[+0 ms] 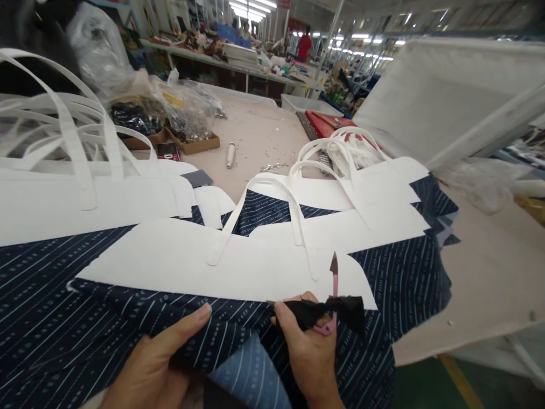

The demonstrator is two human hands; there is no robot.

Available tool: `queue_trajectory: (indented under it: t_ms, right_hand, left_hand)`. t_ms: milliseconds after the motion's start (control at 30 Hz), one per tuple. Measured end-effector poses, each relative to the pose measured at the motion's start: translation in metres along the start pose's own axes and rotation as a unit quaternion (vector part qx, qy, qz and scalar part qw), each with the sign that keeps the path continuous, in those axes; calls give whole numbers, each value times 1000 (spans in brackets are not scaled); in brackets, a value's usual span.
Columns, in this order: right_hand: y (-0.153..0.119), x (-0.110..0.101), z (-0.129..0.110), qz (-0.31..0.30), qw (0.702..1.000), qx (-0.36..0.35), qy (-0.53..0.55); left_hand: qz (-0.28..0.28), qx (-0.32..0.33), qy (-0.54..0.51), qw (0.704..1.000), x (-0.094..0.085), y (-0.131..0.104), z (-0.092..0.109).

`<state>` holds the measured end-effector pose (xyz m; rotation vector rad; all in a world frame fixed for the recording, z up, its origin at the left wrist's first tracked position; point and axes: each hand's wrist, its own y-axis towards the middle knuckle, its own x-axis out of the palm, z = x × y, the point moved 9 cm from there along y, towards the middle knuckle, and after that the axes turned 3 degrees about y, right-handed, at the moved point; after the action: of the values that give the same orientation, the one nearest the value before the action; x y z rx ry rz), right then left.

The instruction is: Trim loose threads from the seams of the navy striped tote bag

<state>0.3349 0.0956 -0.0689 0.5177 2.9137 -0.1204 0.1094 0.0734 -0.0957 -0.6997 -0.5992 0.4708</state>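
Note:
My left hand [155,358] pinches the folded edge of a navy striped fabric bag [191,335] lying nearest me, thumb on top. My right hand [309,352] grips pink thread snips [333,284] with the blade pointing up, and a scrap of black cloth [336,311] is wrapped around them. The bag has a white top band [204,267] and white strap handles [293,221]. Several similar bags overlap in a row across the table.
A stack of white-strapped bags [63,147] rises at the left. Cardboard trays of small metal parts [191,136], plastic bags [102,51] and a white pen-like tool [230,154] lie behind. A tilted white board [447,96] stands at right. People work far back.

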Motion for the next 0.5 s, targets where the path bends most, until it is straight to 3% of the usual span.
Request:
queue_trajectory:
  t_ms: [67, 200, 300, 500]
  right_hand:
    - [0, -1, 6, 2, 1000, 22, 13]
    - [-1, -1, 9, 5, 999, 32, 33]
    - [-1, 2, 8, 4, 999, 33, 36]
    - [1, 2, -5, 4, 1000, -1, 9]
  left_hand:
    - [-12, -36, -8, 999, 9, -2, -12]
    - [-10, -47, 21, 999, 20, 2, -19]
    - [24, -60, 53, 997, 16, 6, -22]
    - [34, -90, 20, 995, 6, 8, -30]
